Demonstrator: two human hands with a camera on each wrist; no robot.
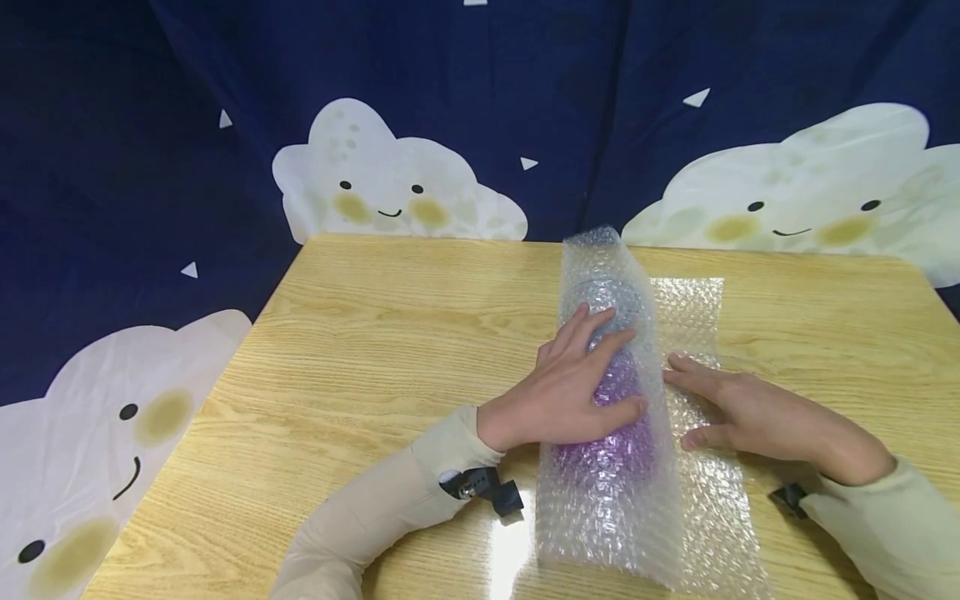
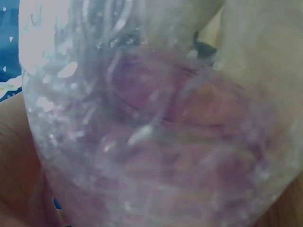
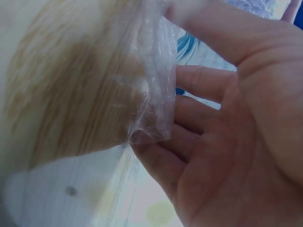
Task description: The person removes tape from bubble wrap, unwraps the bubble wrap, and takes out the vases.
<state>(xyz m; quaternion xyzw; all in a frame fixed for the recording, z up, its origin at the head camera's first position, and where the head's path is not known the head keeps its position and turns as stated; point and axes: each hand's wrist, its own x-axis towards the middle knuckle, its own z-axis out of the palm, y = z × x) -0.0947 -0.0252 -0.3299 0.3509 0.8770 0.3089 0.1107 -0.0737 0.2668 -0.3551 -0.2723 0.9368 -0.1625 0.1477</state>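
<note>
A purple object with a pale blue upper end (image 1: 618, 429) lies under a layer of bubble wrap (image 1: 600, 525) on the table; its exact kind is blurred by the wrap. My left hand (image 1: 566, 387) rests on top with fingers spread, pressing the film over the object. In the left wrist view, the purple end (image 2: 170, 99) shows an oval outline through the wrap. My right hand (image 1: 750, 408) is just to the right, over the flat part of the sheet, thumb and fingers apart. The right wrist view has its fingers (image 3: 203, 80) at the edge of the clear film (image 3: 158, 99).
The wooden table (image 1: 375, 333) extends to both sides of the wrap. Behind it hangs a dark blue curtain (image 1: 450, 67) with white clouds. A dark wrist camera (image 1: 483, 487) sits at the left sleeve.
</note>
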